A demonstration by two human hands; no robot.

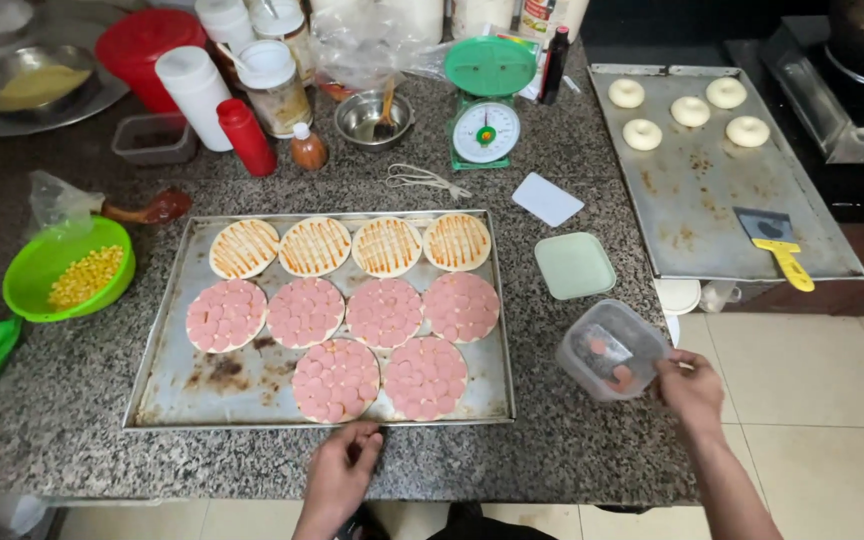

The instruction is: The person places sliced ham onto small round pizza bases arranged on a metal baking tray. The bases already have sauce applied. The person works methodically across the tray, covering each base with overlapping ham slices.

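At lower centre, the left hand (340,470) rests its loosely curled fingers on the near rim of a metal baking tray (157,385), holding nothing. At lower right, the right hand (690,388) pinches the edge of a clear plastic tub (612,350), tilted and overhanging the worktop (72,385) edge. The tray's long axis runs left to right; it carries ten round bases (335,380), six covered with pink sausage slices, four sauced. A pale green lid (574,265) lies just above the tub.
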